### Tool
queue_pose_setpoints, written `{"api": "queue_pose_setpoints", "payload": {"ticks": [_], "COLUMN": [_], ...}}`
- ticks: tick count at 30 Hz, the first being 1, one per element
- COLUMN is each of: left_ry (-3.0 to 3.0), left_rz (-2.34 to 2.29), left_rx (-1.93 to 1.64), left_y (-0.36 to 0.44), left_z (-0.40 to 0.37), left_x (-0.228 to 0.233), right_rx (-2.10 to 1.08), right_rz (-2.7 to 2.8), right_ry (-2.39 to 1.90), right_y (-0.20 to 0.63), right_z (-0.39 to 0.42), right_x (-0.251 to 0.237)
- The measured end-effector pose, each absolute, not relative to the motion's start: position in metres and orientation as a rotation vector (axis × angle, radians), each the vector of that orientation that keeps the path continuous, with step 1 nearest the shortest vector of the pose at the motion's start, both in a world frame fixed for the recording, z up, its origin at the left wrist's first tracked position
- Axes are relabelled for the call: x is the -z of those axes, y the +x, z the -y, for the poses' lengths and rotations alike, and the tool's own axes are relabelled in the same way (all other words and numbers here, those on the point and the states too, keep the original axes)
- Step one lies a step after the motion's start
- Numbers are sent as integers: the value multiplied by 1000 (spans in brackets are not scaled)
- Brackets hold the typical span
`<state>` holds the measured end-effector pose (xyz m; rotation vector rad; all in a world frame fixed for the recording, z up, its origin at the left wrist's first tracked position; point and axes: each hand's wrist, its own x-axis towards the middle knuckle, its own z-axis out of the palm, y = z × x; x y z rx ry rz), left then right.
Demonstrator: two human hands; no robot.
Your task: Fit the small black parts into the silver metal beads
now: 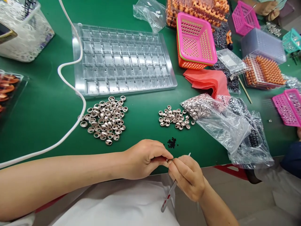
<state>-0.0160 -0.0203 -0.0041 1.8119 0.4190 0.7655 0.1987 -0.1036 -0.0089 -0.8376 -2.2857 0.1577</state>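
Right hand [188, 177] clenched on tweezers [169, 194]; left hand [144, 158] pinches a small metal shell [169, 160] at the table edge. Risk: a tweezer slip flicks the shell off the edge. Black bits [171, 142] just beyond, loose shell pile [175, 117] further back.

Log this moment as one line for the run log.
left hand: pinching small metal ring | right hand: holding tweezers at ring | ring piles on green table
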Motion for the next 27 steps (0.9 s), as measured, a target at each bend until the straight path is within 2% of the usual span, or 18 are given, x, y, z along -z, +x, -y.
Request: {"api": "queue_pose_setpoints", "payload": {"ticks": [16,22,27], "left_ry": [1768,1348,933], "left_rz": [-491,-637,-624], "left_rx": [-662,-443,-394], "left_y": [-16,-12,-10], "left_z": [19,14,13], "left_x": [8,2,4], "right_rx": [-237,-273,-242], "right_rz": [2323,2142,1884], "right_ry": [-923,-1089,-1233], "right_y": [198,195,188], "right_z": [97,98,107], "right_x": [5,6,7]}}
